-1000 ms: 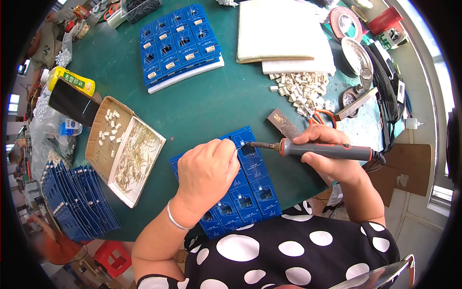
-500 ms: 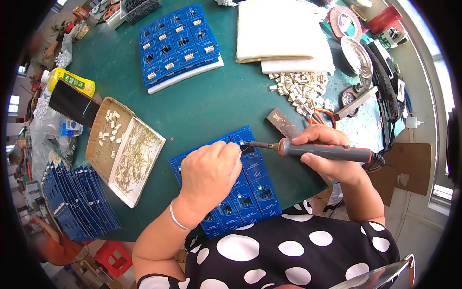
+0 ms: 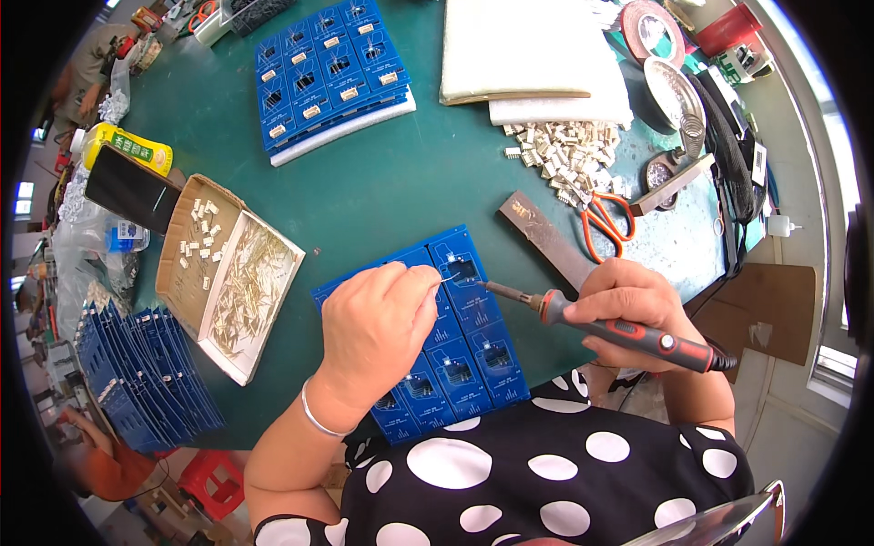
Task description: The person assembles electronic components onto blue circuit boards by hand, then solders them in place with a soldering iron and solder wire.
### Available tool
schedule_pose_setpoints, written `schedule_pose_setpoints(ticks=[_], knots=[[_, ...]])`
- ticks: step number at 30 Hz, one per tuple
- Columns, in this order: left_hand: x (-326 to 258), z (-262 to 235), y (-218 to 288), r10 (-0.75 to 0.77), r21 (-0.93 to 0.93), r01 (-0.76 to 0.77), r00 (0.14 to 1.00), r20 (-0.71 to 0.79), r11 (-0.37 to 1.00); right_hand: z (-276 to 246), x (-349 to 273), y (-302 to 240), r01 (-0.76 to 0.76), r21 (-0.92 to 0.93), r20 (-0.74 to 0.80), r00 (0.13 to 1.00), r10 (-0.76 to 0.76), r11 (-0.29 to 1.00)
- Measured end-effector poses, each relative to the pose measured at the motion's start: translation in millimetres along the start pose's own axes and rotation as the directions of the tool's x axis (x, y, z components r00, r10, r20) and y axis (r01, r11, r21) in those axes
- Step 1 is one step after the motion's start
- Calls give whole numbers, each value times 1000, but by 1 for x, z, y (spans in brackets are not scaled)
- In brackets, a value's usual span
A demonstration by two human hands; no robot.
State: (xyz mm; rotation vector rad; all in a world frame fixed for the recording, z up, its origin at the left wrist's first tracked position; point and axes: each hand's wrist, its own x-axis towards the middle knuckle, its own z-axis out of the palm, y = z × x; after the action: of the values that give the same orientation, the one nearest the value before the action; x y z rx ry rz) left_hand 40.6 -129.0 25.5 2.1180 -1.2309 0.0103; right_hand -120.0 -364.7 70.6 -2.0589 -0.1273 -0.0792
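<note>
My right hand (image 3: 633, 314) grips a grey and red soldering iron (image 3: 628, 338), fingers wrapped round its handle. The iron's tip points left, just off the right edge of a blue circuit board panel (image 3: 473, 314) at the table's near edge. Over that panel's left part, my left hand (image 3: 382, 318) is closed in a pinch. A thin, pale wire-like piece (image 3: 450, 278) runs from its fingertips to the dark square area at the panel's top right; its exact kind is too small to tell. The left hand hides part of the panel.
Left stands a cardboard box (image 3: 241, 300) with white connectors and thin metal pieces, beside upright blue boards (image 3: 150, 382). Stacked panels (image 3: 332, 73) lie at the back. To the right are a dark bar (image 3: 546, 241), orange-handled scissors (image 3: 605, 223) and piled connectors (image 3: 569, 155).
The soldering iron has drawn back right and down, its tip leaving the board. My left hand has shifted slightly left and still pinches. The scissors' handles have come into fuller view.
</note>
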Motion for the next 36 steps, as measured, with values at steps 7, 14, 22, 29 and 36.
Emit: schedule_pose_setpoints(ticks=[7,14,22,29,36], knots=[[7,-4,-3,72,39,-76,993,91,996,5,2,1,-4,-65,54,999,8,998],[8,-3,0,91,28,-95,988,127,995,8,2,4,-18,-65,34,999,21,998],[9,1,-1,118,87,-133,981,153,987,7,0,5,-43,-43,39,998,44,998],[9,-3,0,92,131,-107,989,113,986,5,2,5,-30,-46,41,999,32,998],[6,-5,0,35,133,-48,994,102,990,5,4,4,-27,-52,63,998,30,998]])
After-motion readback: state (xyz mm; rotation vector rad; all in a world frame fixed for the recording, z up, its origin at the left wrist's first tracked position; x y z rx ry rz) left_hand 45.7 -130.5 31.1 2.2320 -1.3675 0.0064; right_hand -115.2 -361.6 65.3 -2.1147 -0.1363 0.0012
